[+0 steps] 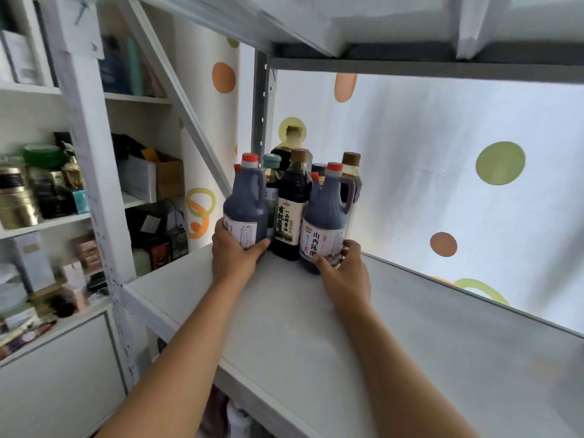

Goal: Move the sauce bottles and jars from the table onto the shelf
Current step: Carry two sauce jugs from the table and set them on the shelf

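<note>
Head view looks down along both bare forearms to a white shelf (pixel 316 327), where a cluster of sauce bottles stands upright in its far left corner, against the grey perforated upright post (pixel 261 99). The left hand (pixel 235 252) grips the base of a red-capped vinegar jug (pixel 246 210), thumb curled across its front under the label. The right hand (pixel 343 275) wraps the base of a second red-capped vinegar jug (pixel 327 222), fingers curled behind it and thumb on its front; this jug's white label with large black characters faces the camera. Between the two jugs, touching or nearly touching both, stands a tall dark soy sauce bottle (pixel 292 213) with a gold-brown cap. Behind it are a bottle with a pale teal cap (pixel 271 161), a taller bottle with a tan cap (pixel 292 134) nearest the post, and a brown-capped bottle (pixel 350 165) behind the right jug. A spotted white sheet (pixel 442 153) hangs behind the shelf. Left of the post, a white bookcase (pixel 85 153) holds tins, boxes and books, blurred.
</note>
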